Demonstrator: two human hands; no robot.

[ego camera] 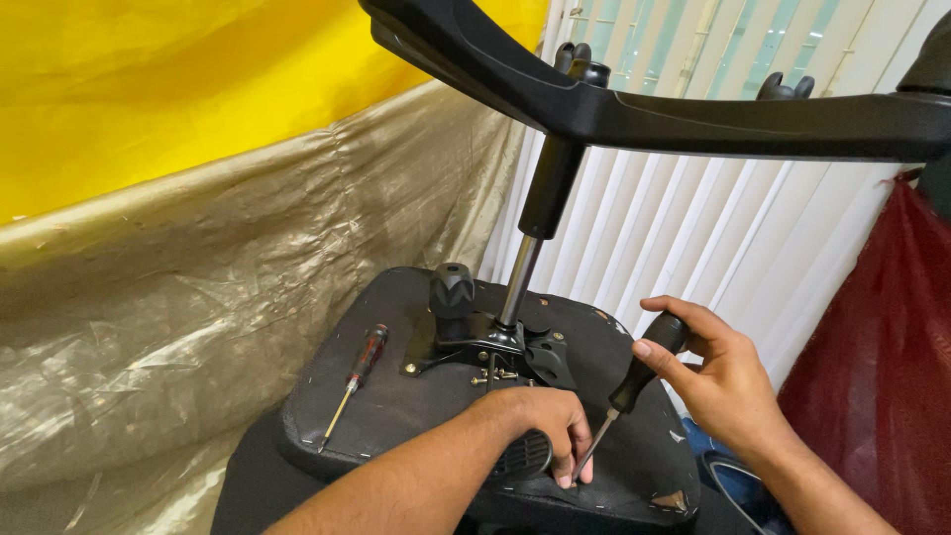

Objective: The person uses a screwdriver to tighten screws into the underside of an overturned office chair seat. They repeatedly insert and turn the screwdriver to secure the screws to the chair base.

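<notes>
seat underside [396,416] facing up | mechanism plate [495,347] at ctr, gas column [535,218] rising from it | spare screwdriver [355,381] lying on seat, left of plate | wheel base [693,114] overhead | blinds [713,228] behind

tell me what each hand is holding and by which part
The right hand grips a screwdriver by its black handle. The left hand pinches near its tip on the chair seat underside.

Single head cam, looked down & fwd, close in. Left hand [540,421] fingers sat low center, right hand [718,381] just beside; no 2nd view.
</notes>
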